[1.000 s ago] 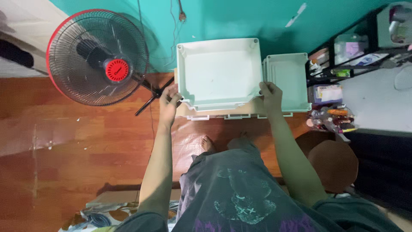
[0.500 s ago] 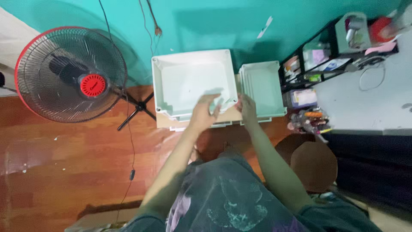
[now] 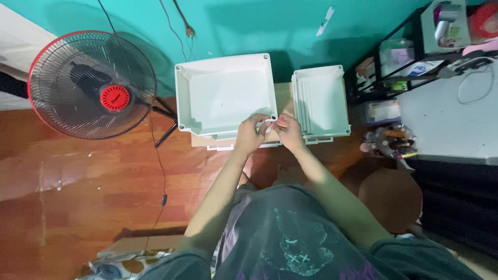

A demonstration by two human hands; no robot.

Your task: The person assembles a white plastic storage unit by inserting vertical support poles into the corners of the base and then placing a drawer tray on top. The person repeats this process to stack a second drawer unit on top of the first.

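Left hand (image 3: 251, 135) and right hand (image 3: 288, 130), fingers curled, meet and pinch a small white piece (image 3: 271, 121) at the near right corner of the pale green tray (image 3: 224, 94), forearms converging from below.

A home room: standing fan (image 3: 92, 85), wooden floor (image 3: 78, 186), cluttered shelf (image 3: 399, 67).

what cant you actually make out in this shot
- Head view: the small white piece pinched between left hand and right hand is mostly covered by fingers.
- The pale tray hides what lies under it.
- Shelf items too small and dark.
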